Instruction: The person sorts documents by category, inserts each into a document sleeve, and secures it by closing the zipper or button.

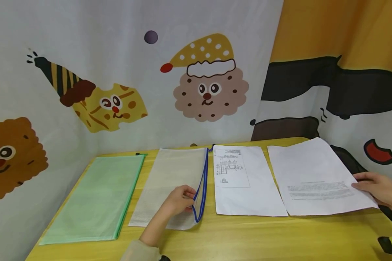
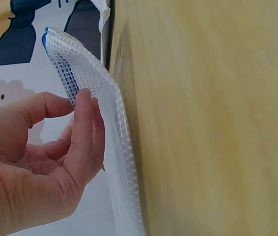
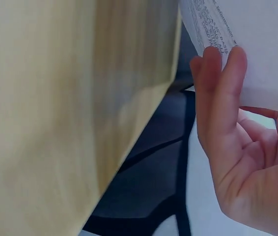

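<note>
On the near right part of an off-white mesh pouch with a blue zip edge (image 1: 173, 170), the left hand (image 1: 179, 201) pinches the rim between thumb and fingers, and the blue edges gape apart there at the near end. The pouch lies left of centre on a yellow wood-grain bench (image 1: 248, 239), its zip side facing right. To its left is a pale green translucent pouch (image 1: 94, 199), lying flat. Just right of the off-white pouch lies a white paper sheet with a black line drawing (image 1: 248, 197), and beside that is a white paper sheet with a block of small print (image 1: 307, 163), the print in its near half. The right hand (image 1: 379, 188) holds this second sheet by its right edge, fingers closed against the thumb, with the near right corner raised. Behind the bench hangs a white curtain with cartoon figures (image 1: 117, 36)
</note>
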`<action>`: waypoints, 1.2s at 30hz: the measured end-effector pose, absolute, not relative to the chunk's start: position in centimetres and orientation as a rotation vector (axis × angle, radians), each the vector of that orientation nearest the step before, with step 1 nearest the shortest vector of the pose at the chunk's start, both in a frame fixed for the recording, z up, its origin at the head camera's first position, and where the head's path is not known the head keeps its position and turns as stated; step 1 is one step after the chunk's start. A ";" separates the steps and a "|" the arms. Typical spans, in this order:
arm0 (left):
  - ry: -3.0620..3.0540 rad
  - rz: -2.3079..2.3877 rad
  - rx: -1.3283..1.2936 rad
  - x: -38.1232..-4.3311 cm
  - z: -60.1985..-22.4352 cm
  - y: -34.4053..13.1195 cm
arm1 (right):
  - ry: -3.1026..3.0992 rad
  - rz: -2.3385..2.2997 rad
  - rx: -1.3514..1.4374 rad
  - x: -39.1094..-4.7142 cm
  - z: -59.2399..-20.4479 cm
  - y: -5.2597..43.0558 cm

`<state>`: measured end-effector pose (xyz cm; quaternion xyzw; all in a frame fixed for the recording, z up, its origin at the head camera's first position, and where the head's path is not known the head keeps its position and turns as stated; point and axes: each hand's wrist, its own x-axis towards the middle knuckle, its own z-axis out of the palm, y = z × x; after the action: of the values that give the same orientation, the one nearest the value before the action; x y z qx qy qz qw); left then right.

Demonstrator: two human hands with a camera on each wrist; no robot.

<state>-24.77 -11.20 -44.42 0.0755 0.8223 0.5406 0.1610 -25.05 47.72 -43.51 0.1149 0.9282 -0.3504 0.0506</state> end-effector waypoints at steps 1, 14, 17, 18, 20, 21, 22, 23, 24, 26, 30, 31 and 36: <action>2.354 1.548 0.211 -24.7 -44.4 -11.2 | 2.853 -1.080 0.347 -24.8 -43.2 47.5; 2.364 1.595 0.190 -24.3 -44.5 -11.5 | 2.990 -1.362 0.361 -23.2 -40.8 46.5; 2.369 1.607 0.181 -24.4 -44.6 -11.5 | 2.973 -1.434 0.329 -23.0 -40.6 46.2; 2.371 1.609 0.177 -24.4 -44.6 -11.5 | 2.975 -1.439 0.316 -22.9 -40.5 46.0; 2.373 1.614 0.174 -24.3 -44.5 -11.4 | 2.977 -1.447 0.302 -22.7 -40.4 45.5; 2.375 1.615 0.172 -24.3 -44.6 -11.4 | 2.976 -1.445 0.304 -22.7 -40.4 45.2; 2.376 1.615 0.174 -24.3 -44.5 -11.4 | 2.975 -1.437 0.307 -22.6 -40.3 44.9; 2.377 1.617 0.175 -24.3 -44.5 -11.4 | 2.973 -1.432 0.316 -22.5 -40.1 44.6; 2.376 1.618 0.175 -24.2 -44.4 -11.4 | 2.974 -1.422 0.323 -22.5 -40.0 44.3; 2.377 1.618 0.171 -24.2 -44.3 -11.4 | 2.974 -1.389 0.325 -22.3 -39.9 43.6; 2.374 1.623 0.169 -24.2 -44.1 -11.4 | 2.992 -1.322 0.283 -22.0 -39.7 42.5; 2.376 1.623 0.170 -24.2 -44.1 -11.4 | 2.990 -1.320 0.274 -21.9 -39.8 42.3; 2.377 1.625 0.176 -24.2 -44.2 -11.5 | 2.952 -1.389 0.247 -21.8 -39.8 41.5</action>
<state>-24.17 -11.50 -44.18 0.0605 0.8172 0.5586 0.1282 -21.85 41.54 -39.82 0.0754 0.9004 -0.4235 -0.0652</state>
